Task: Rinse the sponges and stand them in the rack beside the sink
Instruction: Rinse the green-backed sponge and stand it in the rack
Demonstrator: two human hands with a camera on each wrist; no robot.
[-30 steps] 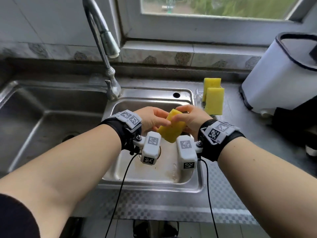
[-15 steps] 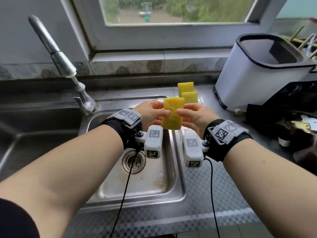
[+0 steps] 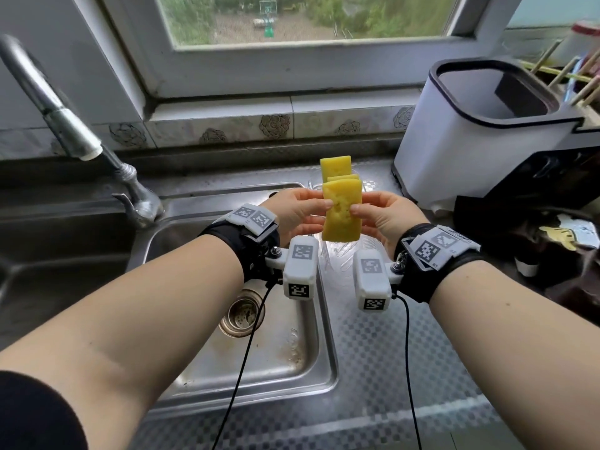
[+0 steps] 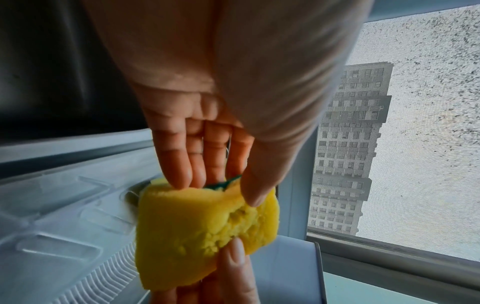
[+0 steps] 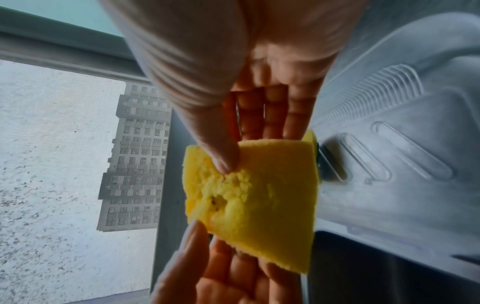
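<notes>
Left hand [image 3: 297, 212] and right hand [image 3: 381, 217] both pinch upright yellow sponge [image 3: 342, 212], which hides most of two racked sponges [image 3: 336, 165]; clear rack [image 3: 363, 246] barely discernible.

Window: a white-framed window [image 3: 311, 43] above the counter, looking out on greenery and a paved court; the wrist views show a tall apartment block [image 4: 348, 148] through it.
Sill: pale tiles with rose motifs [image 3: 274, 125].
Counter: steel with a checkered emboss [image 3: 383, 368].
Light: soft daylight.
Right side: a white bin with a black rim [image 3: 454, 125].
</notes>
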